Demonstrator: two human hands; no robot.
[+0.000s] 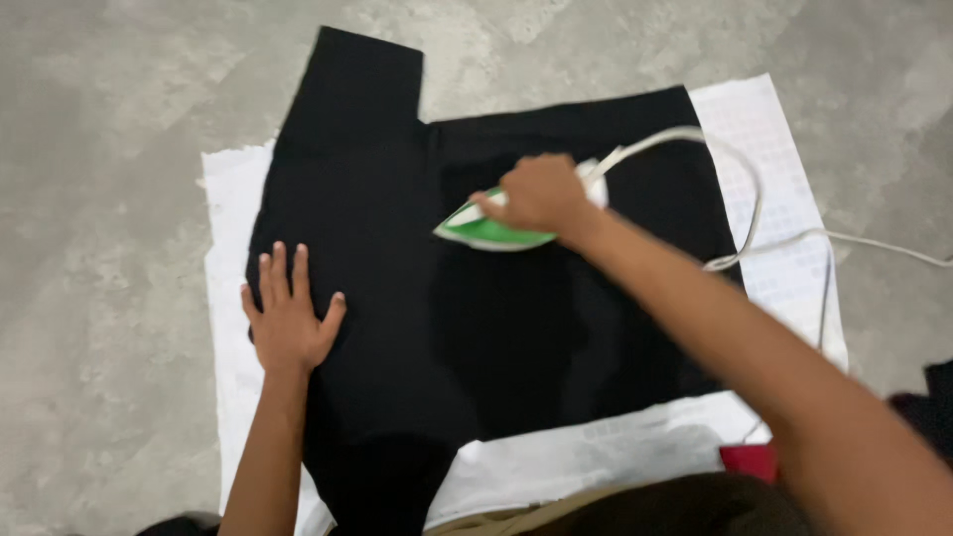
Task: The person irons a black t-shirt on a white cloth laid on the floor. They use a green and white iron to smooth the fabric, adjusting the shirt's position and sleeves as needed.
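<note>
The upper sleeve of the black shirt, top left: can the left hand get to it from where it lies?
Probably yes. The left hand lies flat on the black shirt, and only bare cloth lies between it and the upper sleeve. The iron and its cord lie off to the right.

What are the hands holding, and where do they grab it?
The right hand grips the green and white iron by its top handle. The left hand holds nothing; it lies flat on the black garment.
</note>
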